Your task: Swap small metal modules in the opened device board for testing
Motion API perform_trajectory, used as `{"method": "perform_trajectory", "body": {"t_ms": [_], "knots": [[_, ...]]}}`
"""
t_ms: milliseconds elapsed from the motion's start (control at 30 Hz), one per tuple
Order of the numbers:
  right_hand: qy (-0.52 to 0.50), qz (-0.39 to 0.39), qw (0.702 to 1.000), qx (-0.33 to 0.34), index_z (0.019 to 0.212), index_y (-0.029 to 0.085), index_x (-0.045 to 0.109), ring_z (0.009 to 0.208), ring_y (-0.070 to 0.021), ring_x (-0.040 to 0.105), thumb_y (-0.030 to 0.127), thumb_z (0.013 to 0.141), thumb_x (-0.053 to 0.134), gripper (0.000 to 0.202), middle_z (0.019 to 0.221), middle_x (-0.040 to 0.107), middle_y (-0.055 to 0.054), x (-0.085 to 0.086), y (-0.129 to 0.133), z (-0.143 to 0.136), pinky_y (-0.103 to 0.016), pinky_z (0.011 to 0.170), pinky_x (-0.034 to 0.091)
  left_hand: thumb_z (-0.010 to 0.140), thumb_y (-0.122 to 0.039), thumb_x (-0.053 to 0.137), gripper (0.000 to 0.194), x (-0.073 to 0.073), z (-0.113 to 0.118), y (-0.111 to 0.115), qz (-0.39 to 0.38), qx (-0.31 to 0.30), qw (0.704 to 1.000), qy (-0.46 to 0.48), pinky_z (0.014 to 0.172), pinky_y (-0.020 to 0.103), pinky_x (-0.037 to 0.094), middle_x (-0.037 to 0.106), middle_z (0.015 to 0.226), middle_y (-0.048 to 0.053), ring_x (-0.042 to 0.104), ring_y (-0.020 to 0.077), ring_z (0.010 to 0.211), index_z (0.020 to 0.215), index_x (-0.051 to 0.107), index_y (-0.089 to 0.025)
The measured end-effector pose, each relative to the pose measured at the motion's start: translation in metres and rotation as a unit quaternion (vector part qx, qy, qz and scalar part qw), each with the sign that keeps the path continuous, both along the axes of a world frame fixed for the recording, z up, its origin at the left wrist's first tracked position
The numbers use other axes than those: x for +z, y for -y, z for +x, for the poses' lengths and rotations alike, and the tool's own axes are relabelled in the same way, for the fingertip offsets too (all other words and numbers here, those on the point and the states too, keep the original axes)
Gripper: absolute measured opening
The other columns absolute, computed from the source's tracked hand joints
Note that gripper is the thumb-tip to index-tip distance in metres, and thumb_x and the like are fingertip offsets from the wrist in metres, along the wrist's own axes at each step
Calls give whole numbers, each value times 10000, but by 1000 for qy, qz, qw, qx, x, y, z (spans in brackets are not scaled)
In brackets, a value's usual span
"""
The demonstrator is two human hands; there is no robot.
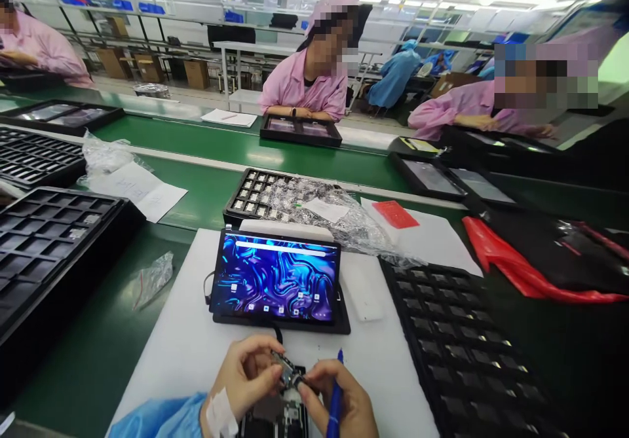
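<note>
My left hand (248,376), with white tape at the wrist, pinches a small electronic part (285,370) between thumb and fingers. My right hand (341,395) has its fingertips at the right end of that part, and a blue pen (335,399) rests in it. Below the hands lies a dark opened device (295,415) with metal pieces inside, partly covered by my left hand. A black cable runs from there up to a lit tablet (280,277) that leans on a black stand over a white foam mat (177,340).
At the right stands a black tray (472,333) of small parts; another black tray (49,241) is at the left. Behind the tablet, bubble wrap (324,209) covers part of a filled tray (246,192). A white box (362,294) sits beside the tablet. People in pink work across the green bench.
</note>
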State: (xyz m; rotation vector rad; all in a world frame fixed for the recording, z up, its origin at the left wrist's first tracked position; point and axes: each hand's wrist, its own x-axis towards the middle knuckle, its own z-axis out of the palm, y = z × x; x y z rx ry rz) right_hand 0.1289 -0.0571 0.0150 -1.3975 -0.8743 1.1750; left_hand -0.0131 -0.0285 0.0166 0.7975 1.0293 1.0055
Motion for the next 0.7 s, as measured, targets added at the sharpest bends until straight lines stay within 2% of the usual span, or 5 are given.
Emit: {"method": "perform_trajectory", "body": {"t_ms": [133, 400, 533, 600, 700], "knots": [[-13, -22, 1000, 15, 647, 207, 581, 491, -134, 591, 368, 575, 804, 284, 527, 618, 31, 1, 0, 1, -200, 503, 438, 643, -504, 771, 451, -1, 0, 1, 6, -22, 1000, -12, 466, 153, 289, 479, 486, -45, 410, 60, 461, 846, 665, -115], [41, -35, 997, 57, 681, 210, 565, 475, -139, 558, 265, 596, 751, 212, 518, 638, 25, -4, 0, 8, -232, 518, 429, 694, -528, 704, 486, -11, 0, 3, 30, -42, 997, -59, 475, 188, 266, 450, 534, -32, 356, 81, 491, 928, 670, -104], [23, -46, 997, 56, 682, 213, 546, 509, -153, 592, 256, 598, 743, 218, 537, 618, 30, -6, 0, 9, -226, 512, 443, 723, -396, 668, 410, -23, -2, 4, 85, -34, 989, -113, 458, 184, 302, 465, 546, -29, 398, 87, 473, 1033, 664, -128], [25, -50, 998, 40, 672, 215, 539, 515, -149, 591, 253, 586, 743, 224, 526, 594, 43, -6, 0, 8, -216, 505, 433, 715, -320, 643, 328, -27, -3, 6, 105, -36, 982, -154, 455, 181, 325, 490, 536, -23, 420, 88, 464, 983, 690, -137], [21, -62, 996, 59, 669, 214, 542, 508, -147, 587, 265, 576, 752, 236, 506, 578, 50, -8, 0, 9, -207, 485, 418, 682, -261, 635, 227, -23, -3, 8, 123, -41, 970, -204, 460, 175, 368, 547, 545, -7, 469, 95, 469, 862, 723, -154]]}}
